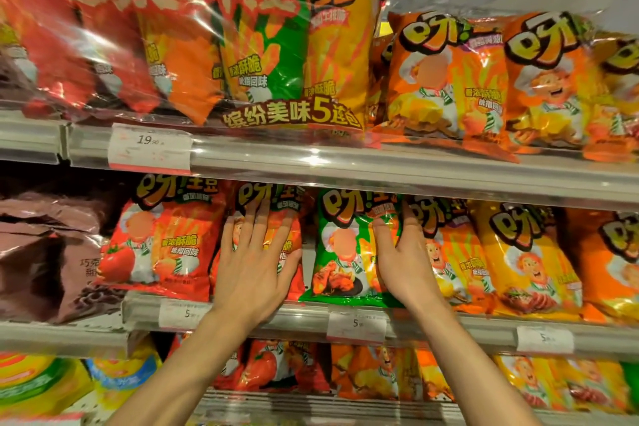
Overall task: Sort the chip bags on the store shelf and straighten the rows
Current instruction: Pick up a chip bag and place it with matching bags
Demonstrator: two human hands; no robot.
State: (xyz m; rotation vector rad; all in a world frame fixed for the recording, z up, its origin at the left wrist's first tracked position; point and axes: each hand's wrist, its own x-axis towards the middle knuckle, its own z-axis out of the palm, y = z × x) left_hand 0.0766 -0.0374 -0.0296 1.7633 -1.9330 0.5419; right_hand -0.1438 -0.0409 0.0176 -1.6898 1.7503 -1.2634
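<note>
In the head view, both bare arms reach up from the bottom of the frame to the middle shelf [415,180]. The left hand [254,263], at centre left, lies flat with straight, spread fingers pressed on the front of a red chip bag [273,218]; nothing is clasped. Just left of it stands another red bag with a tomato picture [162,235], and further left, at the frame's edge, brown bags [45,252].

The right hand [403,252], at centre, stands edge-on against the right side of a green chip bag [342,245], its thumb on the bag's front and its fingers behind the edge, so it grips that bag between thumb and fingers. The green bag stands upright on the shelf between the red bag and an orange bag [449,252]; yellow bags [529,259] follow to the right.

White price tags [356,325] sit on the shelf rail below. On the upper shelf, a large clear-wrapped multipack [262,45] fills the upper left, with orange bags [446,79] at upper right. More bags line the bottom shelf.
</note>
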